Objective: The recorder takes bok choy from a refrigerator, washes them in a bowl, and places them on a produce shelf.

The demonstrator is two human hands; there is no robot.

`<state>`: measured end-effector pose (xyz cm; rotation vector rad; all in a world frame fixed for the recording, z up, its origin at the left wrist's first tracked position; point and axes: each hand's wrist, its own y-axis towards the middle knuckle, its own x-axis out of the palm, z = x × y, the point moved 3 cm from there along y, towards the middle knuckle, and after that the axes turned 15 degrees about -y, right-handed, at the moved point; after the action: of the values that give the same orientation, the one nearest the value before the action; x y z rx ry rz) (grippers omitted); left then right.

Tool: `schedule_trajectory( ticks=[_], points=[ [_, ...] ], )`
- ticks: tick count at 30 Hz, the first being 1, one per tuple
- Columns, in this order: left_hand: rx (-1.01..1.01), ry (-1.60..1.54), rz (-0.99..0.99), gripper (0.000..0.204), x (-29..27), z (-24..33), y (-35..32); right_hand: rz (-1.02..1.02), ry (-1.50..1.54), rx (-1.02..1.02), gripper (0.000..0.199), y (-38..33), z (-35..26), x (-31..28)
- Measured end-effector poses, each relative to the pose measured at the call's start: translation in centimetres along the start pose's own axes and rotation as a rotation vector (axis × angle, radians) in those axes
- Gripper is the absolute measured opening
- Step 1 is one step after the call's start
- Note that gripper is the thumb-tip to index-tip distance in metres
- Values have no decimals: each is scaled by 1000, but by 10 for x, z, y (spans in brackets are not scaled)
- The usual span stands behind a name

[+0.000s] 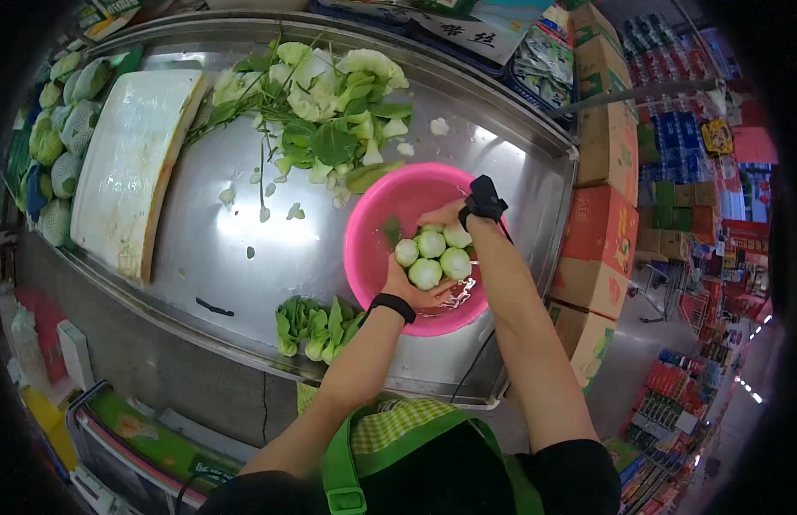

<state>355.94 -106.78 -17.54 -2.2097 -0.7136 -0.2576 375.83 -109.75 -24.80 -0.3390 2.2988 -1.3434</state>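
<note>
Near edge of steel table [287, 262]: bok choy [321, 330], likely left within reach. Right of that, pink basin [356, 245] holding water. In basin, bunch of round pale stem bases [430, 245]: left hand [426, 293] cupping near side, right hand [444, 213] closed round far side, probably keeping bunch together. Farther, loose leaves [330, 112] heaped, seemingly aside.

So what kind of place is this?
Probably a grocery shop or supermarket. There are stacked packs of bottles and a shopping cart off to the right, and green vegetables in a pink basin on a metal table.
</note>
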Motion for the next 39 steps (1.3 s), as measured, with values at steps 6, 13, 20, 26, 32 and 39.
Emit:
schedule_trajectory(
  ticks=[6,13,20,26,32,39],
  points=[
    [26,-134,3,80,-5,11,3,-74,-103,368,54,-24,-45,-9],
    [-21,44,-9,80,-3,-11,-14,77,48,251,72,-67,-23,7],
    [45,406,-116,70,0,-43,-49,54,861,-26,70,-145,-21,66],
    [20,615,-25,68,-3,-49,-70,128,1086,108,67,-191,-24,104],
    [75,796,104,60,-9,-28,-57,177,1074,-131,57,-170,-19,110],
    [111,867,239,61,-20,-12,-50,123,1024,24,60,-130,-6,108]
  ],
)
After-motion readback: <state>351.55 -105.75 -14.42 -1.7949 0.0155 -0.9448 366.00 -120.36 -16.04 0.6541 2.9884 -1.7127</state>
